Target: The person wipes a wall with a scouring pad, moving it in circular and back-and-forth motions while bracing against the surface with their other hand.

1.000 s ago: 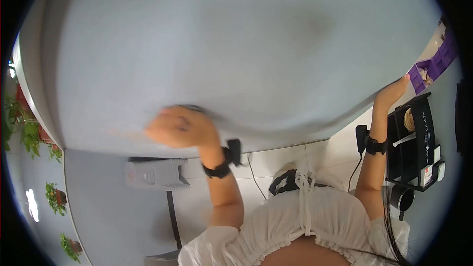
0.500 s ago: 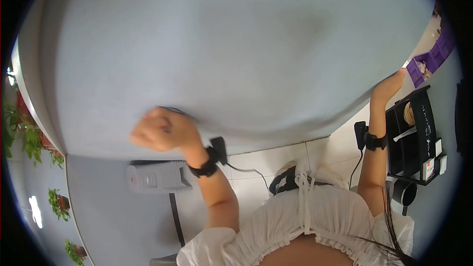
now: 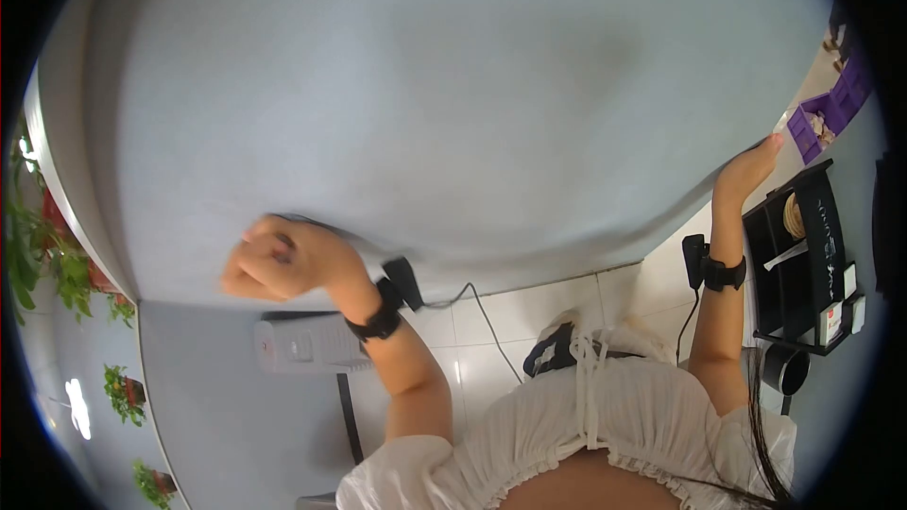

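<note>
My left hand [image 3: 283, 260] is closed in a fist close to the large grey-blue panel [image 3: 453, 94], at the left. A small dark spot shows between its curled fingers, too blurred to identify. At the right edge of the same panel is my right hand [image 3: 751, 173], seen from the side with one fingertip showing at the edge; its other fingers are hidden. Each wrist wears a black strap with a cabled box, the left one [image 3: 383, 307] and the right one [image 3: 720, 272].
Right of my right arm are a black rack [image 3: 822, 255] with a tape roll, a purple crate [image 3: 812, 132] and a black cup [image 3: 786, 370]. Potted plants [image 3: 123, 392] line the left. A grey plastic unit [image 3: 307, 345] is below my left hand, over white floor tiles [image 3: 491, 368].
My left hand has moved left and slightly down, staying closed. My right hand has barely moved at the panel's edge. The view has shifted slightly.
</note>
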Demonstrator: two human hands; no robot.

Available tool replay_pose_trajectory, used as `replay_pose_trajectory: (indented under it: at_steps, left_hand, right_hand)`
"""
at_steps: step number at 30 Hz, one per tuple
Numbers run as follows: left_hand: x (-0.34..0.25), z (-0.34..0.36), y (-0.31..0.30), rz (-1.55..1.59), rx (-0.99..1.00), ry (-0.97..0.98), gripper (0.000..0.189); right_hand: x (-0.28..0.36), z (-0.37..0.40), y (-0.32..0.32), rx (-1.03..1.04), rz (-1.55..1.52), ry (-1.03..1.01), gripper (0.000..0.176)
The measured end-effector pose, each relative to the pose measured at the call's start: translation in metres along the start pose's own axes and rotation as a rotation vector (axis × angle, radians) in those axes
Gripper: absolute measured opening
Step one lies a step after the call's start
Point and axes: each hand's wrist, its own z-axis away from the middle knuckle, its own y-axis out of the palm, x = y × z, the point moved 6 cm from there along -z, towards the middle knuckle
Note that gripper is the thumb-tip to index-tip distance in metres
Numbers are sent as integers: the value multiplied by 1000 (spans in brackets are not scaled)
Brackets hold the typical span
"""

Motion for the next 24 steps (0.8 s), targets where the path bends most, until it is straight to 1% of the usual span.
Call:
replay_pose_trajectory:
  at_steps: [2, 3, 5, 7, 9, 11, 12, 14, 17, 20, 21, 24]
  left_hand:
    - [-1, 28, -8, 15, 51, 86, 41]
    - [0, 28, -6, 54, 48, 94, 41]
    - [6, 18, -3, 74, 31, 75, 41]
    - [2, -13, 4, 51, -5, 26, 41]
    - [-3, -4, -2, -24, 5, 72, 41]
    - [-7, 26, -9, -60, -16, 131, 42]
    - [-13, 39, -14, 22, 29, 237, 42]
    - [-10, 48, -18, 48, 125, 194, 42]
    - [2, 32, -8, -37, 43, 185, 43]
    - [6, -7, 6, 24, -62, 34, 43]
    - [-1, -7, 2, -68, -57, 163, 43]
    - [-12, 28, -8, -41, -52, 272, 43]
  right_hand:
    - [6, -1, 3, -2, -40, -12, 60]
    - [8, 2, 4, 7, -55, -16, 61]
    - [0, 1, 4, 6, -86, -25, 62]
    - [-9, -4, 2, 31, -92, -21, 62]
    - [-16, -5, 0, 75, -77, 5, 61]
    - [-14, -6, 0, 54, -85, -17, 61]
    - [-12, -4, 0, 54, -84, -27, 61]
    - [-6, 0, 1, 44, -55, -38, 63]
    - [-4, 0, 0, 37, -23, -84, 65]
    - [-2, -1, -1, 25, 2, -98, 64]
    - [-1, 0, 0, 28, 11, -93, 64]
    - [-5, -3, 2, 2, -87, -114, 64]
